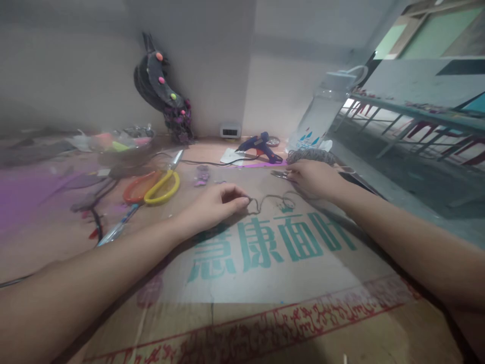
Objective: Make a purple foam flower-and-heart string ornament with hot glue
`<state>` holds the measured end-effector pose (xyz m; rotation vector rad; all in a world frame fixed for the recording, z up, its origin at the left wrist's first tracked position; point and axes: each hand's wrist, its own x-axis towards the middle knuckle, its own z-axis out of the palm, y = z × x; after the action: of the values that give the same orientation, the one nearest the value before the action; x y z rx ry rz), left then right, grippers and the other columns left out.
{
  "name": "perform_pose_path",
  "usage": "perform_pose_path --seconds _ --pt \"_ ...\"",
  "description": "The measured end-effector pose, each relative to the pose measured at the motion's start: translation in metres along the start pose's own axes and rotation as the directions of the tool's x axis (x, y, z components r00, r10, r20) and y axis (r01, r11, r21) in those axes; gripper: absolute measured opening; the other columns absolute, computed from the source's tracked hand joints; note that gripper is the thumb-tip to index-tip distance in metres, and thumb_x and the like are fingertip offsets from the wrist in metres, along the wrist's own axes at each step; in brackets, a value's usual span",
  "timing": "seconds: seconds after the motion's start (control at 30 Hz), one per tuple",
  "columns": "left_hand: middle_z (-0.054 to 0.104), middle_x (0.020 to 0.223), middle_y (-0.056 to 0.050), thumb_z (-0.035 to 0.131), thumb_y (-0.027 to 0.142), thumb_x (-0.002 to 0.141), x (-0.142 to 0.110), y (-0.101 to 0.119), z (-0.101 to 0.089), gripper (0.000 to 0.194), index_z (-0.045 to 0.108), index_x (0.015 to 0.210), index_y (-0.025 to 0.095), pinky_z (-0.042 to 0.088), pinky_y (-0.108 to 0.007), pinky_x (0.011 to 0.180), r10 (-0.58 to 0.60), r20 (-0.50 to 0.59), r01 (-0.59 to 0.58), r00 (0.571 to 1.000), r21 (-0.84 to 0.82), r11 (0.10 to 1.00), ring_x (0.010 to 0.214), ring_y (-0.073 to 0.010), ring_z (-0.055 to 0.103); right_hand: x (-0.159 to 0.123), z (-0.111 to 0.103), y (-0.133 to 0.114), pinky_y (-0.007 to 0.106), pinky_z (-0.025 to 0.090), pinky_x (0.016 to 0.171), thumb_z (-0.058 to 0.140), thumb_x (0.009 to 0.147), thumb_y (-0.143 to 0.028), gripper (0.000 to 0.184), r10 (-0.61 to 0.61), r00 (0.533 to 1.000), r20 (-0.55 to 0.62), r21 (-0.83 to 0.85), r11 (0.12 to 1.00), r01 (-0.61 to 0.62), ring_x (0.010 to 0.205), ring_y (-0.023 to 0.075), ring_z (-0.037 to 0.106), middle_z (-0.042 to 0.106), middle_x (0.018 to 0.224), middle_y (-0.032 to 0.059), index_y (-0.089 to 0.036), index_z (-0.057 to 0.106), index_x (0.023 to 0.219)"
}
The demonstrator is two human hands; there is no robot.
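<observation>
Between the thumb and fingertips of my left hand (222, 202) a thin strand of grey yarn (259, 206) is pinched. The strand curls in loose loops over the printed sheet toward my right hand (312, 177). My right hand is closed on a small silver metal tool (279, 174) that looks like thread snips, its tip pointing left; the fingers hide the rest of it. A skein of grey yarn (311, 155) lies just behind that hand.
Scissors (161, 187) with red and yellow handles lie left of a blue glue gun (261, 146). A clear water bottle (316, 114) stands back right, a small digital clock (230, 131) by the wall. A dark crescent ornament (159, 83) leans there; a bowl (125, 139) is left.
</observation>
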<state>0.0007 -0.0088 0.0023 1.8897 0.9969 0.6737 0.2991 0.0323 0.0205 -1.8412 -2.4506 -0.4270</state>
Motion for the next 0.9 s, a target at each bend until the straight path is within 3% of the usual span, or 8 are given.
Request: perform_pose_path --seconds 0.17,0.33,0.5,0.67,0.8,0.9 --pt "0.074 0.087 -0.004 0.062 0.038 0.086 0.000 0.003 0.000 0.024 0.070 0.095 0.017 0.047 -0.025 0.066 -0.012 -0.014 0.013 1.000 0.040 0.999 0.079 -0.0168 0.066 -0.002 0.002 -0.003 0.033 0.046 0.074 0.045 0.096 -0.027 0.035 -0.053 0.998 -0.030 -0.048 0.998 0.051 0.091 0.0257 0.066 0.072 0.105 0.0131 -0.016 0.074 0.112" --pt "0.075 0.090 -0.005 0.064 0.034 0.084 0.001 0.005 0.001 0.021 0.070 0.095 0.017 0.049 -0.026 0.069 -0.014 -0.009 0.014 1.000 -0.003 1.000 0.081 -0.0173 0.068 -0.001 -0.004 -0.003 0.034 0.046 0.080 0.047 0.097 -0.034 0.035 -0.047 0.999 0.025 0.007 0.999 0.046 0.099 0.0266 0.065 0.072 0.109 0.0114 -0.018 0.076 0.107" --pt "0.074 0.089 -0.004 0.064 0.032 0.084 0.001 0.004 0.001 0.020 0.069 0.096 0.017 0.048 -0.024 0.065 -0.027 -0.018 0.027 0.999 -0.008 1.000 0.077 -0.0157 0.067 -0.003 -0.005 -0.008 0.034 0.045 0.073 0.044 0.094 -0.029 0.035 -0.044 0.999 0.027 -0.025 0.999 0.044 0.090 0.0260 0.066 0.073 0.103 0.0107 -0.019 0.076 0.101" --pt "0.072 0.087 -0.005 0.065 0.038 0.084 0.000 0.002 0.001 0.026 0.067 0.099 0.017 0.044 -0.023 0.056 -0.049 -0.021 0.049 0.999 -0.028 0.998 0.068 -0.0137 0.062 0.000 -0.011 -0.009 0.037 0.044 0.071 0.040 0.094 -0.023 0.033 0.055 0.993 -0.105 0.014 0.998 -0.054 0.082 0.0285 0.067 0.074 0.090 0.0153 -0.014 0.072 0.098" --pt "0.072 0.085 -0.005 0.065 0.036 0.085 -0.001 0.004 0.001 0.023 0.065 0.097 0.016 0.044 -0.023 0.057 -0.070 -0.001 0.070 0.998 -0.086 0.994 0.066 -0.0129 0.061 -0.007 -0.041 -0.017 0.037 0.045 0.070 0.039 0.098 -0.026 0.032 0.280 0.914 -0.292 0.287 0.938 -0.195 0.085 0.0294 0.066 0.071 0.093 0.0132 -0.017 0.062 0.118" --pt "0.071 0.083 -0.004 0.064 0.037 0.086 -0.001 0.006 0.001 0.023 0.064 0.095 0.016 0.045 -0.023 0.057 -0.081 0.014 0.082 0.997 -0.122 0.989 0.065 -0.0123 0.060 -0.021 -0.064 -0.033 0.037 0.047 0.077 0.039 0.101 -0.030 0.025 0.245 0.886 -0.393 0.459 0.887 -0.041 0.083 0.0239 0.064 0.067 0.086 0.0060 -0.023 0.059 0.115"
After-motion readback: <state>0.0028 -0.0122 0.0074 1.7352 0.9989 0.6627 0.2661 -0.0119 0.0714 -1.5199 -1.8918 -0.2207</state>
